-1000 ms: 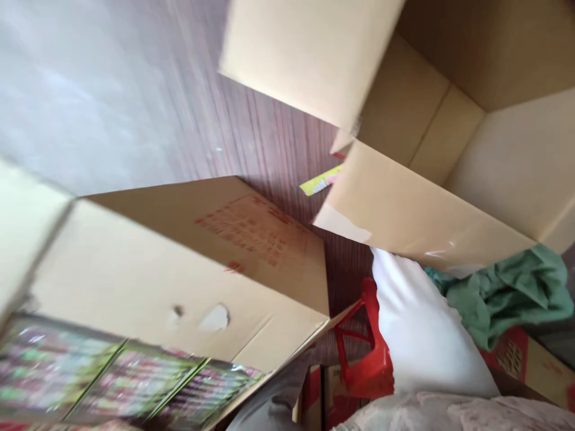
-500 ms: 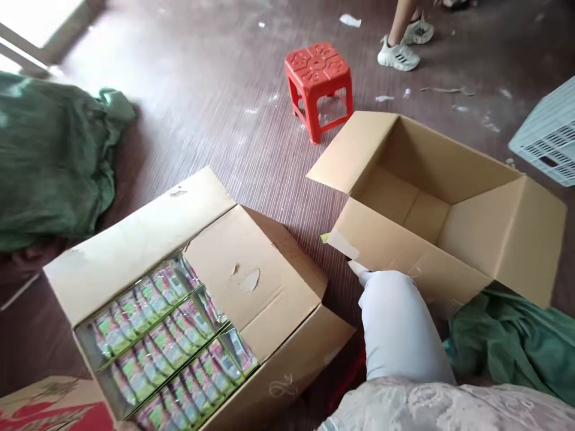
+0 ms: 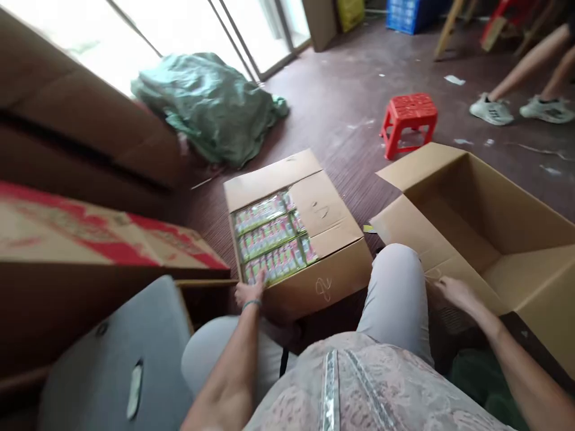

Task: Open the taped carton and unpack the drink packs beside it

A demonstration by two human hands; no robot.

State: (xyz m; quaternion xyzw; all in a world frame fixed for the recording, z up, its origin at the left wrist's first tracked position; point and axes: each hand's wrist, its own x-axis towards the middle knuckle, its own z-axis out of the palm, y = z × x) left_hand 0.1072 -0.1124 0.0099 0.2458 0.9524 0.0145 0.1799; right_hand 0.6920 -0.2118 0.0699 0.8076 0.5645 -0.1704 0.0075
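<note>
A cardboard box (image 3: 336, 215) stands in front of me, partly uncovered, with rows of small pink and green packets (image 3: 269, 236) inside. My left hand (image 3: 249, 292) grips its near left corner, thumb over the edge beside the packets. To the right, a second cardboard box (image 3: 516, 239) has its flaps spread and nothing visible in it. My right hand (image 3: 453, 290) is at this box's near flap, beside my right knee, with fingers pinched together. Whatever lies between those fingertips is too small to make out.
A red stool (image 3: 411, 123) stands beyond the boxes, and another person's legs (image 3: 516, 78) are at upper right. Green cloth (image 3: 215, 102) covers a heap near the doorway. Red-printed cartons (image 3: 112, 233) and a grey chair or stool surface (image 3: 130, 353) are on my left.
My view has swung left and widened, so both my forearms now show. My right hand has come into view by the empty box. The other person's feet are farther apart.
</note>
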